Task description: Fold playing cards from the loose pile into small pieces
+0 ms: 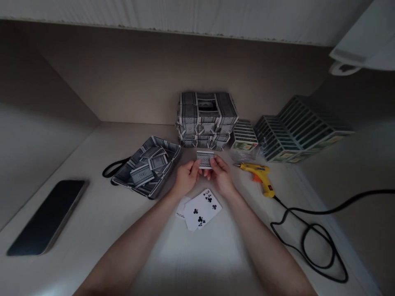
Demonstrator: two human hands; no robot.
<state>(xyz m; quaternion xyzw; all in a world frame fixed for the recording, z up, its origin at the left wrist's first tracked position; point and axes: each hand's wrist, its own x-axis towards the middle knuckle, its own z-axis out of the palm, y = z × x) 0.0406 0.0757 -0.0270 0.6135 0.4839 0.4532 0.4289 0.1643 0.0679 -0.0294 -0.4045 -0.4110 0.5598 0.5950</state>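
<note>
Between my two hands is a playing card point(205, 158), its patterned black-and-white back facing up. My left hand point(187, 177) pinches its left edge, and my right hand point(221, 175) grips the right edge. Whether it is one card or a folded one, I cannot tell. Below my hands lie a few loose face-up cards point(203, 209), clubs among them, overlapping on the table. Left of my left hand, a tray made of cards point(168, 144) holds several small folded card pieces point(142, 174). Just beyond my hands stands a stacked box built of cards point(226, 105) with an opening on top.
A yellow glue gun point(258, 174) lies to the right, its black cable point(319, 246) coiled beside it. Stacks of card packs point(311, 127) stand at the back right, with a smaller stack point(245, 135) nearer the box. A phone point(47, 218) lies far left. A shelf edge point(173, 22) overhangs the back.
</note>
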